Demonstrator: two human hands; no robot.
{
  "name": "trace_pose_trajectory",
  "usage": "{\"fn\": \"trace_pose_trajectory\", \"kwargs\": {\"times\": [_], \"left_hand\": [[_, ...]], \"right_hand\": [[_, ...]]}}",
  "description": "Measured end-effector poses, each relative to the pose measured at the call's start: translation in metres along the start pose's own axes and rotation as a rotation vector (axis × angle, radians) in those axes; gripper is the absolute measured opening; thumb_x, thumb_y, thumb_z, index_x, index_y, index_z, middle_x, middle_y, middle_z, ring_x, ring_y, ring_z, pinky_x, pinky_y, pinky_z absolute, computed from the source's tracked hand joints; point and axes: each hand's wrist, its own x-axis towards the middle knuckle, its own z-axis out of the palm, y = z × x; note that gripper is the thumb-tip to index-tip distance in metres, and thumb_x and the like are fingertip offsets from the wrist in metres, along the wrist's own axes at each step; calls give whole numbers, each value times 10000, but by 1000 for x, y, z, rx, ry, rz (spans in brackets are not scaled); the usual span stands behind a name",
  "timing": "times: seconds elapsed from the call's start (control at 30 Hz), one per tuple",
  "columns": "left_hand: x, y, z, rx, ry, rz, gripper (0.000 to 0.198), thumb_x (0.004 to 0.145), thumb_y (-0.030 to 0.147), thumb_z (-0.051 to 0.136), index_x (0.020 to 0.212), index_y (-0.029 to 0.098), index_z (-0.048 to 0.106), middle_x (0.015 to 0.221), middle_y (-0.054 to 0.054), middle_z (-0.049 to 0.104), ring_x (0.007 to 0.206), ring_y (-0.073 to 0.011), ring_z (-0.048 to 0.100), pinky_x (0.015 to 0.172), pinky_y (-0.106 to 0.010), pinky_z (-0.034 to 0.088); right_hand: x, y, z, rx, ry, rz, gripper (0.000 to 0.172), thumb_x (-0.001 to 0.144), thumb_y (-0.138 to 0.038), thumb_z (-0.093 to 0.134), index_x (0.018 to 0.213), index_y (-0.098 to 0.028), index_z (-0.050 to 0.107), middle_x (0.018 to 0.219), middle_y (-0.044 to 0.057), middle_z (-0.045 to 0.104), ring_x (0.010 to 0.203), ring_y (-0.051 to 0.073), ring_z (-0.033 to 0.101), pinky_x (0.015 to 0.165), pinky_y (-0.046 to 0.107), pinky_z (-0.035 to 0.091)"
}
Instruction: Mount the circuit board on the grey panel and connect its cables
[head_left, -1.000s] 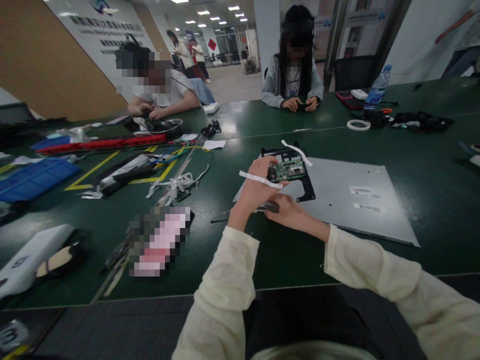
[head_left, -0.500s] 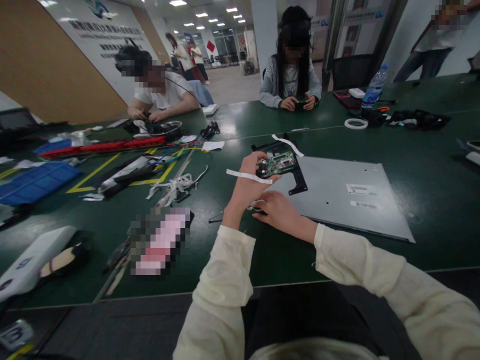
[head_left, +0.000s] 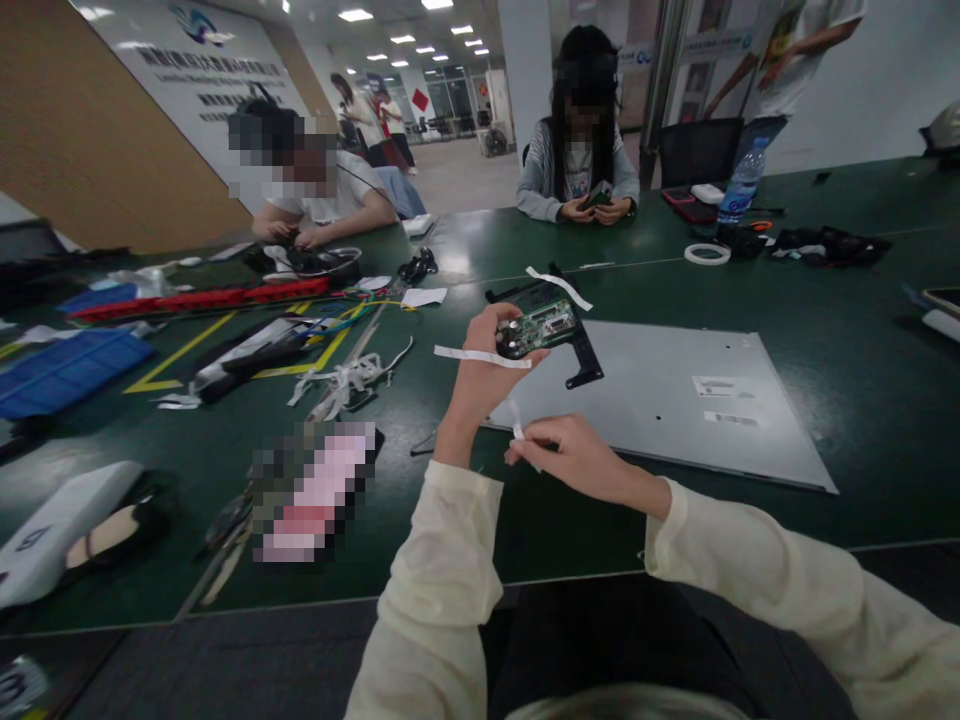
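My left hand (head_left: 484, 370) is closed around a black bracket (head_left: 586, 358) that carries a green circuit board (head_left: 536, 330). One white strip (head_left: 480, 356) lies across the back of that hand, and another white strip (head_left: 561, 287) hangs over the bracket's top. My right hand (head_left: 574, 455) pinches a short white strip (head_left: 517, 420), nearer the table's front edge. Below and to the right of the bracket, a flat silver panel (head_left: 675, 390) with two labels rests on the green table.
Left of my hands are tangled white strips (head_left: 352, 380), a pink blurred item (head_left: 319, 490), a blue basket (head_left: 71, 368) and a white device (head_left: 67, 530). A tape roll (head_left: 706, 254) and a bottle (head_left: 742, 182) stand back right. Two people sit across the table.
My right hand has moved away from my left, toward the front edge and slightly right, with a white strip now visible in its fingers. My left hand still holds the bracket.
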Motion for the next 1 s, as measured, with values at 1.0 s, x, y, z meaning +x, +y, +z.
{"fn": "trace_pose_trajectory", "kwargs": {"times": [1.0], "left_hand": [[-16,5,32,58,-302,53,495,694,297,741,1122,187,518,1124,-93,579,1077,-264,543,935,-451,438]], "right_hand": [[-123,173,-186,-769,574,259,588,825,-421,466,1323,-141,326,1269,191,461,1230,336,430,1036,518,352]]}}
